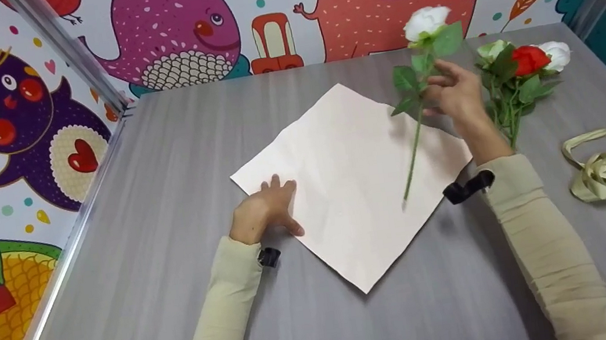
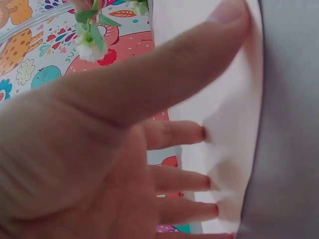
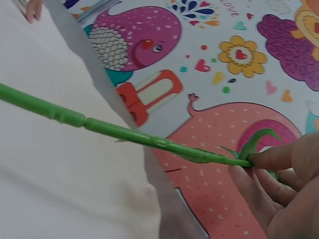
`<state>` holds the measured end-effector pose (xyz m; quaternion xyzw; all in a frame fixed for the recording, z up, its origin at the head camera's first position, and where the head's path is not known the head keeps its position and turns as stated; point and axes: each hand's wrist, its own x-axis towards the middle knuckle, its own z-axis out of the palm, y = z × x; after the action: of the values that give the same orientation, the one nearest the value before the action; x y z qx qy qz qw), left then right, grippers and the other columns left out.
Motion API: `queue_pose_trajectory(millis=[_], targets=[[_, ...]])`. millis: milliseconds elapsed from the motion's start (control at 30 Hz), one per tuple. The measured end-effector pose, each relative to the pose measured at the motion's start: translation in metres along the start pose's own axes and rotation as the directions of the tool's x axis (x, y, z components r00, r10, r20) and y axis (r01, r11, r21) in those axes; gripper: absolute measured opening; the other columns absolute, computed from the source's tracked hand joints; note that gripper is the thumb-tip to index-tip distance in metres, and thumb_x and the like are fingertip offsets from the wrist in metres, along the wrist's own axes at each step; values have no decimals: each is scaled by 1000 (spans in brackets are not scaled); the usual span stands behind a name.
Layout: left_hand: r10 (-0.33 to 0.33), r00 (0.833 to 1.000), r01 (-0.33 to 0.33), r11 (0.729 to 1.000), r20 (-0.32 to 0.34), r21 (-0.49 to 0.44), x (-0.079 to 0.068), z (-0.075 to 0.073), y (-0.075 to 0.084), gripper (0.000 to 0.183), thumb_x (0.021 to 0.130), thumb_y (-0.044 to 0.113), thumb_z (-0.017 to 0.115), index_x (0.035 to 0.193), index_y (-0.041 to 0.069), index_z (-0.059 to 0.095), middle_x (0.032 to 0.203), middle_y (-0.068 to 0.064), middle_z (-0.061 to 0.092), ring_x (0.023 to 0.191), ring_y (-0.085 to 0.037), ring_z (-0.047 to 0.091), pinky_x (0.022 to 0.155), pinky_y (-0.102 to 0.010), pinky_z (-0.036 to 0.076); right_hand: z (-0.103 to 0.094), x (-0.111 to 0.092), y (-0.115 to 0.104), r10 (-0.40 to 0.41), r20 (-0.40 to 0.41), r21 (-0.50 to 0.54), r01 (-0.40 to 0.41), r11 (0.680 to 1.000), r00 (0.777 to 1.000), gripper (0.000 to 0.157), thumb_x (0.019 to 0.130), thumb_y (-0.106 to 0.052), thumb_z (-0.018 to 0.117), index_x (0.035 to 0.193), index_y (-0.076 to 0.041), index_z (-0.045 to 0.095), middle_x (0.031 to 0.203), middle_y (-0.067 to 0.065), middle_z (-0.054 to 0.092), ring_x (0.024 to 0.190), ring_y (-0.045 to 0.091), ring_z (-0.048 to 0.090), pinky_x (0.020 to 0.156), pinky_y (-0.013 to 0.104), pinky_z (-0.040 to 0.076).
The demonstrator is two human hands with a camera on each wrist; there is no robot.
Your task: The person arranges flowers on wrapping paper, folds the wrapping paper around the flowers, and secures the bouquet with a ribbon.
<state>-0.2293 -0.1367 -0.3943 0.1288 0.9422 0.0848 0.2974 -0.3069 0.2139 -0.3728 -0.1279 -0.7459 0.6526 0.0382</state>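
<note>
A pale pink sheet of paper [image 1: 340, 188] lies on the table with one corner toward me. My left hand [image 1: 267, 207] rests on its left edge, fingers spread; in the left wrist view the thumb [image 2: 199, 55] and fingertips touch the paper. Between thumb and fingers, my right hand [image 1: 456, 91] pinches the green stem [image 3: 129, 134] of a white artificial rose [image 1: 427, 23]. The rose is held above the paper's right side, bloom up and away from me, the stem's lower end slanting toward me over the sheet.
Right of my right hand lies a bunch of artificial roses, a red rose [image 1: 529, 59] and a white one [image 1: 557, 56] among them. A coil of pale gold ribbon [image 1: 600, 178] sits nearer on the right. A cartoon-printed wall [image 1: 173, 29] borders the table [image 1: 131, 245].
</note>
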Motion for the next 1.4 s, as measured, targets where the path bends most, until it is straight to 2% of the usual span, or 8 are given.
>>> queue_pose_trajectory(millis=[200,433,633,800,933,1233,1300,1400], targets=[[20,999,-20,1000,-37,18,2,1,0,99,77,31,87,154,2,31,163,-32,16,150,-53,19,119,-60,28,30,9,2,-66,29,25,65,998,997,63,93,5,51,152,-16,45,107,-3,62,74,5,63,54,23,56],[21,997,-18,999,-76,38,1,3,2,85,74,31,90,140,1,46,150,-29,37,137,-48,42,107,-57,43,60,21,5,-81,67,79,76,994,994,67,92,7,52,154,-12,40,112,5,60,66,4,65,52,21,56],[-2,998,6,998,-63,66,-3,5,7,90,72,32,91,142,0,44,144,-29,43,124,-44,51,103,-55,47,83,29,8,-58,103,62,51,997,993,65,93,4,58,154,-10,39,110,7,58,72,6,64,49,23,55],[-25,997,30,996,-68,80,-5,6,14,90,70,32,92,142,1,46,143,-27,44,120,-42,53,99,-54,49,102,32,8,-35,118,33,31,999,992,52,95,2,58,144,-7,44,112,8,59,75,9,63,48,24,54],[-13,998,20,996,-69,89,-5,6,18,90,70,30,93,141,2,46,142,-27,44,121,-42,54,99,-53,49,117,31,7,-34,164,24,30,999,986,46,95,2,58,138,-7,45,116,11,62,77,11,64,48,26,54],[-3,995,8,999,-101,43,1,6,18,85,70,31,93,135,2,45,137,-28,41,124,-42,45,99,-55,48,140,27,13,-64,329,-8,70,998,942,57,93,8,52,147,-6,43,136,25,58,86,18,65,50,25,56],[-18,995,19,1000,-96,10,4,6,15,94,70,33,93,142,4,40,148,-30,32,138,-48,35,105,-62,43,144,26,13,-52,334,-25,64,998,941,57,94,7,52,148,-7,43,137,25,58,91,21,65,51,25,56],[-35,998,33,999,-50,-31,9,6,10,111,72,35,91,157,9,24,164,-30,6,152,-52,7,114,-68,28,148,25,14,-37,334,-54,58,997,942,57,95,6,52,149,-8,43,138,24,58,99,27,66,52,25,57]])
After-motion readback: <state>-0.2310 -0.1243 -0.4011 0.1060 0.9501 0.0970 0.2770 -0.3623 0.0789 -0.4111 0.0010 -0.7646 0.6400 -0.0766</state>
